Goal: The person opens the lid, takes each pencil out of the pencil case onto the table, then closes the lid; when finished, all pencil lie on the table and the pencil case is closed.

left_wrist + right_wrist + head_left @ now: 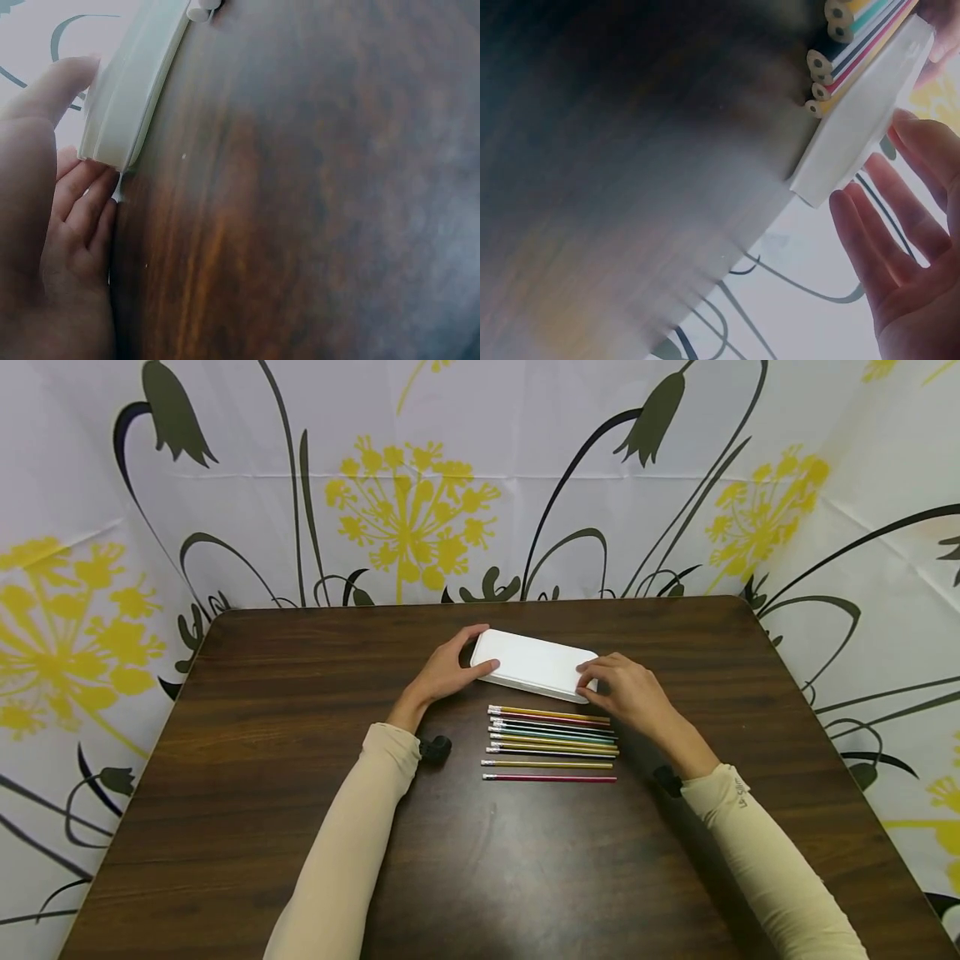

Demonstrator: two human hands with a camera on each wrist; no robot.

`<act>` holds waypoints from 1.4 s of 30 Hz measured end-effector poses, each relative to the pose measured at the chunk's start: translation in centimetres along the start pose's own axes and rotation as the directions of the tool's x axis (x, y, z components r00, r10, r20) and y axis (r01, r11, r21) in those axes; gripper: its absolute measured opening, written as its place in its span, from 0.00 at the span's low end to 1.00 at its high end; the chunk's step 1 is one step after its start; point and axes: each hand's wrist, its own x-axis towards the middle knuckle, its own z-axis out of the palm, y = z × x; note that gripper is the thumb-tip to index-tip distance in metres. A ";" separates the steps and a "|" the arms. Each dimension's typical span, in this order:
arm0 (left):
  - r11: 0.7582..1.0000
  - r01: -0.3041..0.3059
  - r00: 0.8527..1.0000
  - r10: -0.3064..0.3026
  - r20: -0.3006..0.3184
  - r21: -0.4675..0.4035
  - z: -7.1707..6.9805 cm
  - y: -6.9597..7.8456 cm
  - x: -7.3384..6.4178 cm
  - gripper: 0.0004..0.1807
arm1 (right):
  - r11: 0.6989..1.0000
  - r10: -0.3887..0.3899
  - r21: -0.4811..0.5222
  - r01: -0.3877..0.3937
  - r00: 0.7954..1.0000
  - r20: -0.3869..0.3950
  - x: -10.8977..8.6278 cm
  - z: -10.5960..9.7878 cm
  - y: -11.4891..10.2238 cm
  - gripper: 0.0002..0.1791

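A closed white case, long with rounded corners, lies slantwise on the brown table behind a row of pencils. My left hand holds its left end, thumb on the near edge of the lid and fingers around the far corner. In the left wrist view the fingers reach along the end of the case. At the opposite end, my right hand has its thumb and fingertips on the case's right edge. The right wrist view shows the fingers bent lightly at that end.
Several unsharpened pencils lie side by side in front of the case, eraser ends to the left. Nearer me, a gold pencil and a red pencil lie slightly apart. A flowered cloth hangs behind the table.
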 end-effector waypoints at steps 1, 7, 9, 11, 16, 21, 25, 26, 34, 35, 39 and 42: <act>1.000 -0.002 1.000 0.002 -0.001 0.002 0.0 0.1 0.0 0.42 | 1.000 0.000 -0.001 0.000 1.000 -0.003 0.0 0.0 0.0 0.04; 1.000 -0.003 1.000 0.003 0.006 0.004 0.1 0.3 -0.1 0.42 | 1.000 0.016 -0.018 -0.016 1.000 -0.002 -0.2 0.1 -0.2 0.04; 1.000 0.000 1.000 0.000 0.009 0.003 0.1 0.4 -0.1 0.42 | 0.999 0.029 -0.029 -0.029 1.000 0.004 -0.2 0.1 -0.3 0.04; 1.000 0.009 1.000 -0.009 0.011 0.018 0.1 0.6 -0.1 0.42 | 0.998 0.045 -0.036 -0.045 0.999 0.013 -0.2 0.2 -0.4 0.04; 0.988 0.023 1.000 -0.026 0.015 0.150 -0.4 1.5 -1.1 0.41 | 0.997 0.064 -0.052 -0.062 0.998 0.025 -0.2 0.4 -0.9 0.05; 0.951 -0.023 1.000 0.022 0.007 0.309 -1.2 2.8 -3.1 0.38 | 0.996 0.043 -0.080 -0.042 0.999 0.007 -0.3 0.1 -1.1 0.10; 0.916 -0.075 0.997 0.071 0.026 0.393 -1.6 4.0 -4.8 0.36 | 0.994 0.031 -0.100 -0.032 0.999 -0.006 -0.2 -0.1 -1.1 0.09; 0.905 -0.090 0.996 0.084 0.034 0.417 -1.6 4.2 -5.1 0.35 | 0.994 0.026 -0.105 -0.027 1.000 -0.009 -0.2 -0.2 -1.1 0.09; 0.814 -0.125 0.990 0.139 0.019 0.568 -3.1 6.4 -8.2 0.36 | 0.993 0.078 -0.082 -0.088 0.991 -0.109 -1.2 -2.4 -1.3 0.09; 0.808 -0.110 0.991 0.133 0.003 0.578 -3.5 6.6 -8.7 0.36 | 0.992 0.080 -0.082 -0.090 0.990 -0.118 -1.4 -2.6 -1.3 0.10; 0.809 -0.062 0.993 0.111 -0.049 0.584 -4.6 6.8 -10.6 0.37 | 0.994 0.061 -0.087 -0.071 0.992 -0.107 -1.8 -2.7 -1.1 0.11; 0.825 -0.050 0.995 0.093 -0.048 0.563 -4.6 6.6 -11.3 0.37 | 0.994 0.031 -0.100 -0.041 0.995 -0.093 -2.0 -2.2 -0.9 0.10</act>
